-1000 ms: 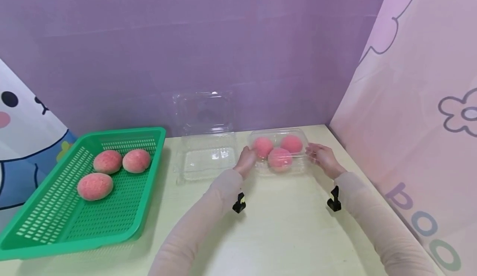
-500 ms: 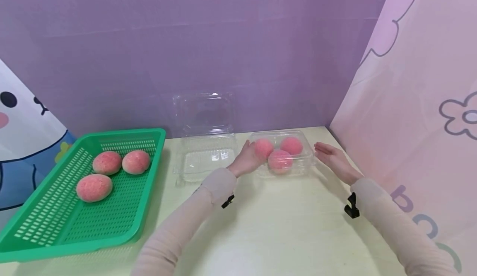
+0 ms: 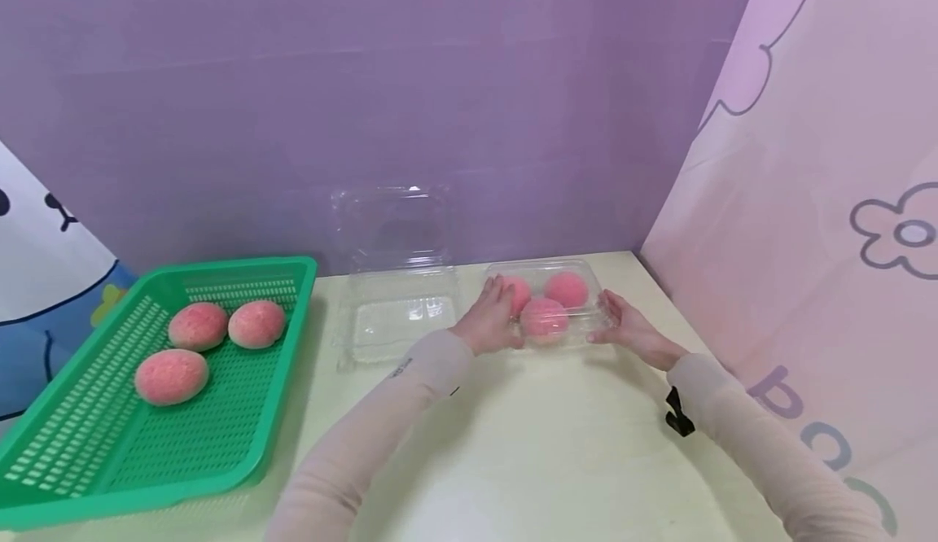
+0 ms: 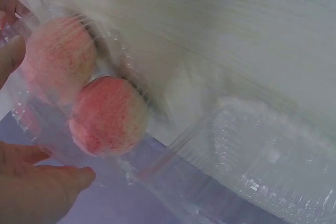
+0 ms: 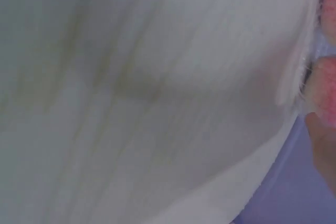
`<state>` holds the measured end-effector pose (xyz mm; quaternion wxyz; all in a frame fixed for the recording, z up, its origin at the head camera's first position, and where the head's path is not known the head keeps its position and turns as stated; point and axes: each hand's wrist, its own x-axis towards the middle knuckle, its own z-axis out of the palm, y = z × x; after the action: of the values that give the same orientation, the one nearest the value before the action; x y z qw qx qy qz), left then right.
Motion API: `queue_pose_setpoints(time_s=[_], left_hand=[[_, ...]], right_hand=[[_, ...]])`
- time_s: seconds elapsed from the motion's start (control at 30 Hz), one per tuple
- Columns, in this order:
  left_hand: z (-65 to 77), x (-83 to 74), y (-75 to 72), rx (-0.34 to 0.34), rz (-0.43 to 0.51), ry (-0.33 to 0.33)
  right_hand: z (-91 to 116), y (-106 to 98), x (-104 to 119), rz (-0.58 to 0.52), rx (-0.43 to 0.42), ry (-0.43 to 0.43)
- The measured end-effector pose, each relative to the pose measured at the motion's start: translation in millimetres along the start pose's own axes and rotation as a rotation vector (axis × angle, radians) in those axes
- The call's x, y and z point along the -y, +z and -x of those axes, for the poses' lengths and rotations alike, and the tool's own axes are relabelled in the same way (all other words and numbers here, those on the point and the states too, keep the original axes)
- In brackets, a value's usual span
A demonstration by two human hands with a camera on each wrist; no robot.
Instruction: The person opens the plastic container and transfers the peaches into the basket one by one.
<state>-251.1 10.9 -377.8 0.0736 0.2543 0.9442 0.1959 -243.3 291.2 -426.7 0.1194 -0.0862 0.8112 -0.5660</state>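
A clear plastic clamshell box [image 3: 579, 268] stands at the back right of the table with its lid down. Three pink peaches [image 3: 545, 316] show through the plastic. My left hand [image 3: 489, 321] grips the box's left side, fingers along the edge and thumb toward the front. From the other end my right hand [image 3: 632, 330] holds the right side, its thumb at the front corner. In the left wrist view, two peaches [image 4: 108, 116] lie under the clear lid, with fingers around the box. The right wrist view shows one finger beside a peach [image 5: 323, 90].
A second clear clamshell box [image 3: 399, 326] stands with its lid up, left of the first. Farther left, a green plastic basket [image 3: 267, 436] holds three peaches [image 3: 172, 377]. Behind the table [image 3: 542, 452] hangs a purple cloth [image 3: 469, 111]; a pink printed panel [image 3: 806, 241] borders the right.
Half a second ago my right hand had drawn away from the box and my left had flattened beside it. Both now close around its sides. The view has shifted slightly.
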Motion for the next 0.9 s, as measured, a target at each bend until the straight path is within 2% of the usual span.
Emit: queue_pose_setpoints(time_s=[0.13, 0.3, 0.47, 0.5, 0.53, 0.63, 0.73, 0.77, 0.9], left_hand=[[-0.7, 3.1, 2.6, -0.009, -0.032, 0.011], [-1.8, 5.9, 5.7, -0.014, -0.163, 0.043], [-4.8, 9.0, 11.5, -0.013, -0.361, 0.117], [-4.8, 9.8, 12.1, -0.023, -0.41, 0.139], [-10.2, 17.0, 19.2, -0.066, -0.465, 0.185], [-9.5, 15.3, 17.7, -0.1, -0.585, 0.224], [-8.2, 6.8, 15.0, -0.088, -0.661, 0.215], [-2.6, -3.6, 8.0, -0.049, -0.676, 0.184], [-3.1, -19.2, 10.8, -0.027, -0.698, 0.121]], right_hand=[[-2.4, 5.8, -2.3, -0.056, -0.007, -0.031], [-1.8, 10.4, -0.7, -0.074, -0.015, -0.023], [1.5, 14.8, 1.7, -0.116, -0.024, 0.008], [1.8, 15.6, 1.6, -0.12, -0.024, 0.005], [1.9, 16.3, 1.5, -0.121, -0.028, 0.005], [1.4, 17.7, 1.0, -0.118, -0.034, 0.003], [1.1, 17.5, 0.5, -0.096, -0.043, 0.002], [1.1, 17.2, 0.6, -0.088, -0.049, -0.001], [1.5, 14.5, 0.8, -0.052, -0.075, -0.002]])
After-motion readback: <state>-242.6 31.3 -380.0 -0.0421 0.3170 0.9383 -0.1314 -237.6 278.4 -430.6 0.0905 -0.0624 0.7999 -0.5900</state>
